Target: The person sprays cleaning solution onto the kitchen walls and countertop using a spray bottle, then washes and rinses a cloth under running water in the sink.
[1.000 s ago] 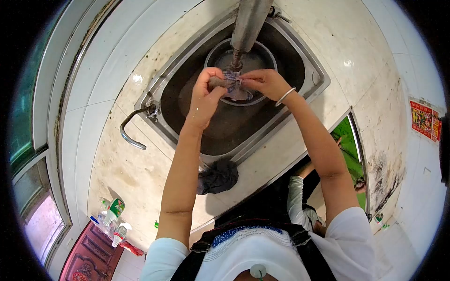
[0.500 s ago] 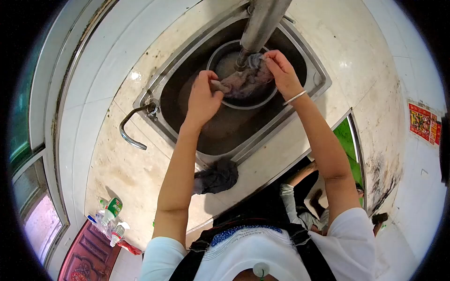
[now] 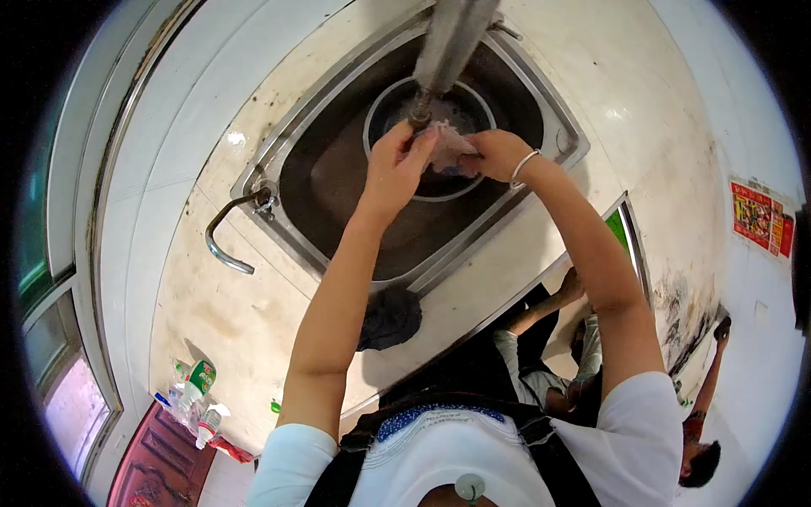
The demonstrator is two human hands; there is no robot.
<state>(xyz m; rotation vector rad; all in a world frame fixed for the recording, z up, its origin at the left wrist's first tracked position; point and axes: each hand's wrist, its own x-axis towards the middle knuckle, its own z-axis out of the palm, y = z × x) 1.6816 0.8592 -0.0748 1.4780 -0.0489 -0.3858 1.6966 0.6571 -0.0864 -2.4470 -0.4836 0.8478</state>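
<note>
My left hand (image 3: 395, 169) is closed on one side of a wet, pale pinkish cloth (image 3: 450, 145). On the cloth's other side, my right hand (image 3: 500, 155), with a bangle at the wrist, pinches its edge. Both hands are close together above a round basin (image 3: 367, 127), which stands in the dark sink (image 3: 338, 177). The end of a metal tap (image 3: 452, 46) comes down right beside the cloth and my left fingers. Part of the basin is hidden by the hands.
A dark cloth (image 3: 390, 319) lies on the counter (image 3: 228, 313) at the sink's near edge. A curved spout (image 3: 221, 245) stands at the left. Bottles (image 3: 201, 378) are at the lower left. Another person (image 3: 541, 314) is below the counter; one more (image 3: 697, 448) is at the lower right.
My hands, spread apart with the cloth stretched between them half a second ago, have come together, and the cloth is bunched. Another person has come into view at the lower right.
</note>
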